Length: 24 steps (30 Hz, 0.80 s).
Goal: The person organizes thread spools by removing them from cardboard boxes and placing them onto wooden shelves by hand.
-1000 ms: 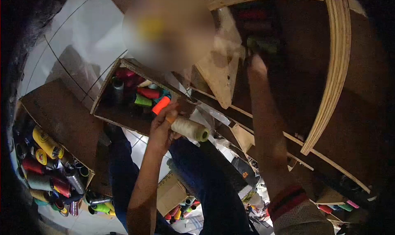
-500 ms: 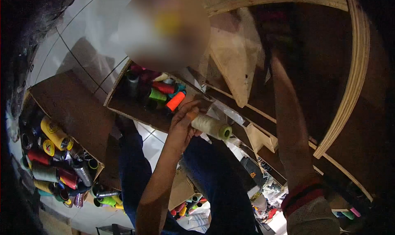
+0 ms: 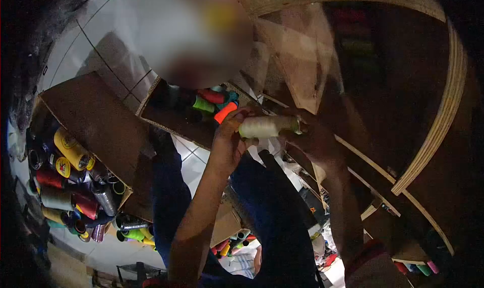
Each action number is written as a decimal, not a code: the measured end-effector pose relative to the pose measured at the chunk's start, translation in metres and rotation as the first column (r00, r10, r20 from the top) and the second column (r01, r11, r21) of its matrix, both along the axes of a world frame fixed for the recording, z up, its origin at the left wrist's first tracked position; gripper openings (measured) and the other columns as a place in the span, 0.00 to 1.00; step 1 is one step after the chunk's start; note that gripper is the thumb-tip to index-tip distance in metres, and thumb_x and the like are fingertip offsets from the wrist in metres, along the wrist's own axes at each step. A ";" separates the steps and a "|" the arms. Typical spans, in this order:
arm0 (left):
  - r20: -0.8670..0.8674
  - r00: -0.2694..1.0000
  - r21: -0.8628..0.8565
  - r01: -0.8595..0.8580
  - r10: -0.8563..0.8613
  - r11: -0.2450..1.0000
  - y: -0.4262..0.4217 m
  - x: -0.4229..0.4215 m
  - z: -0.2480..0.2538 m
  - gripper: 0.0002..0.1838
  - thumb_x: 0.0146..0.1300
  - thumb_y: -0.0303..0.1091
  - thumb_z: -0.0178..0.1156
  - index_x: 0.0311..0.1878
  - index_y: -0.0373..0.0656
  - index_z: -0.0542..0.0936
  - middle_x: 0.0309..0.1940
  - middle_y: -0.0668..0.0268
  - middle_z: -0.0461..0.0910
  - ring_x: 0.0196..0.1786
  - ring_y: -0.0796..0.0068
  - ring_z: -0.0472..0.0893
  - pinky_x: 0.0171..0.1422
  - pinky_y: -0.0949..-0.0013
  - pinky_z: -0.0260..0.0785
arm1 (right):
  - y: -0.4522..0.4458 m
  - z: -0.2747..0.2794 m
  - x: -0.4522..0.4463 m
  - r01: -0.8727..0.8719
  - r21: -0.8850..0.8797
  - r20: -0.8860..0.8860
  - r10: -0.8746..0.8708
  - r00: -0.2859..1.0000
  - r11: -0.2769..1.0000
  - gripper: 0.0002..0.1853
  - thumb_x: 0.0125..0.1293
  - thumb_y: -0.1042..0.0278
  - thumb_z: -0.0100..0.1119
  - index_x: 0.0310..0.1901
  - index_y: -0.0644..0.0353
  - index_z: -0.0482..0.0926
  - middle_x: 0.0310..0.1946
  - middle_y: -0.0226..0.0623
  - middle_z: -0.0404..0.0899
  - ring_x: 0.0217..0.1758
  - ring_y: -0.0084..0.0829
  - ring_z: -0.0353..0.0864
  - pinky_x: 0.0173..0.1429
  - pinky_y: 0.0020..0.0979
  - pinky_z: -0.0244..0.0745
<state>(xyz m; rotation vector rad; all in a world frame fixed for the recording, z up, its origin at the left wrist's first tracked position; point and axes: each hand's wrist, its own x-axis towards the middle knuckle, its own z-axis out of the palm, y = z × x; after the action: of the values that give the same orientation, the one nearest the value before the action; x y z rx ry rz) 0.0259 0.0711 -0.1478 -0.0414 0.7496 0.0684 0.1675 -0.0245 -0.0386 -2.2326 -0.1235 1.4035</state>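
Note:
A cream-coloured thread spool (image 3: 267, 127) lies nearly level between my two hands. My left hand (image 3: 233, 139) is closed round its left end. At the other end, my right hand (image 3: 310, 136) has its fingers closed on the tip of the spool, though it is dark there and partly in shadow. Just behind my left hand, an open cardboard box (image 3: 176, 131) holds several spools, among them a bright orange spool (image 3: 226, 112), a green spool (image 3: 203, 104) and a red spool (image 3: 212, 95).
On the left, another cardboard box (image 3: 96, 126) is packed with spools, including a yellow spool (image 3: 70, 148). A curved wooden frame (image 3: 436, 116) rises on the right. Light floor tiles (image 3: 108, 51) show at upper left. A round blurred patch covers the top middle.
My right hand has come from the dark shelf area at upper right down to the spool's right end. The spool has turned from slanting downward to nearly level, still in my left hand.

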 end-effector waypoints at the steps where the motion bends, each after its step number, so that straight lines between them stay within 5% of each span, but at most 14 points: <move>1: 0.015 1.000 -0.003 0.000 0.000 1.000 -0.001 -0.002 -0.001 0.25 0.62 0.45 0.54 0.57 0.39 0.68 0.45 0.60 0.75 0.43 0.67 0.77 0.39 0.67 0.73 | 0.001 0.001 -0.001 0.016 -0.009 0.041 -0.016 0.999 1.000 0.25 0.58 0.59 0.63 0.53 0.64 0.71 0.45 0.45 0.77 0.49 0.31 0.77 0.54 0.33 0.72; 5: -0.050 0.996 0.132 0.082 -0.076 0.988 0.003 0.001 0.008 0.28 0.61 0.47 0.56 0.59 0.41 0.66 0.48 0.60 0.74 0.49 0.67 0.76 0.44 0.66 0.72 | -0.024 -0.003 0.027 -0.033 -0.009 0.405 0.034 0.913 0.999 0.26 0.57 0.57 0.64 0.53 0.64 0.71 0.46 0.44 0.77 0.50 0.30 0.76 0.54 0.35 0.72; 9: -0.051 0.997 0.186 0.069 -0.061 0.980 0.001 -0.001 0.002 0.31 0.59 0.50 0.59 0.60 0.42 0.66 0.54 0.61 0.70 0.55 0.65 0.73 0.47 0.67 0.71 | -0.025 0.026 0.073 0.087 0.201 0.526 -0.182 0.831 0.976 0.28 0.56 0.51 0.64 0.53 0.62 0.73 0.45 0.45 0.78 0.50 0.34 0.77 0.56 0.37 0.70; 10: -0.005 0.999 0.165 0.040 -0.039 0.985 0.000 0.000 0.003 0.31 0.58 0.50 0.59 0.60 0.42 0.66 0.55 0.61 0.69 0.55 0.65 0.73 0.47 0.67 0.72 | -0.012 0.038 0.082 0.321 -0.178 0.613 -0.151 0.776 0.930 0.25 0.63 0.57 0.59 0.59 0.57 0.69 0.53 0.34 0.72 0.52 0.25 0.71 0.57 0.29 0.68; 12: 0.066 0.998 0.130 -0.023 0.015 0.991 0.007 0.001 0.010 0.31 0.58 0.50 0.59 0.60 0.43 0.66 0.57 0.61 0.68 0.56 0.63 0.73 0.47 0.66 0.72 | -0.075 0.003 0.119 0.394 0.162 0.641 -0.400 0.655 0.905 0.26 0.64 0.55 0.57 0.60 0.57 0.68 0.55 0.36 0.70 0.56 0.27 0.69 0.59 0.31 0.66; 14: 0.032 0.999 0.154 -0.009 0.004 0.988 0.006 0.002 0.006 0.32 0.57 0.52 0.60 0.60 0.43 0.66 0.58 0.61 0.67 0.55 0.63 0.74 0.47 0.67 0.73 | -0.126 -0.026 0.183 0.318 0.170 0.702 -0.341 0.625 0.933 0.29 0.64 0.50 0.55 0.61 0.57 0.66 0.58 0.40 0.67 0.60 0.31 0.66 0.63 0.35 0.62; 17: 0.037 0.999 0.171 -0.013 0.007 0.985 0.002 -0.001 0.009 0.33 0.57 0.53 0.60 0.59 0.43 0.67 0.60 0.60 0.66 0.52 0.62 0.76 0.46 0.68 0.74 | -0.128 -0.029 0.234 0.197 -0.235 0.790 0.069 0.610 0.952 0.34 0.63 0.44 0.53 0.63 0.59 0.61 0.62 0.46 0.62 0.65 0.39 0.61 0.67 0.41 0.56; 21: 0.016 0.999 0.158 0.031 -0.034 0.987 0.004 0.001 0.010 0.34 0.59 0.51 0.57 0.63 0.41 0.62 0.57 0.54 0.68 0.53 0.62 0.76 0.48 0.66 0.75 | -0.071 -0.010 0.221 0.354 -0.398 0.811 0.145 0.567 0.846 0.32 0.66 0.47 0.49 0.64 0.60 0.60 0.62 0.46 0.62 0.65 0.40 0.61 0.68 0.42 0.56; 24: 0.049 0.999 0.204 0.005 -0.015 0.979 0.002 -0.001 0.004 0.34 0.59 0.52 0.57 0.63 0.41 0.62 0.57 0.54 0.68 0.51 0.61 0.77 0.47 0.66 0.75 | -0.066 -0.015 0.214 0.251 -0.226 0.868 0.077 0.491 0.941 0.30 0.66 0.50 0.50 0.63 0.61 0.61 0.61 0.46 0.63 0.64 0.40 0.61 0.67 0.42 0.56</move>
<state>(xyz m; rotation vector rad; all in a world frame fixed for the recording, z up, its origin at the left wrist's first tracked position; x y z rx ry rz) 0.0245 0.0735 -0.1438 0.1560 0.6893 0.1343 0.3811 -0.0902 -0.0539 -2.9781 -0.1092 0.0609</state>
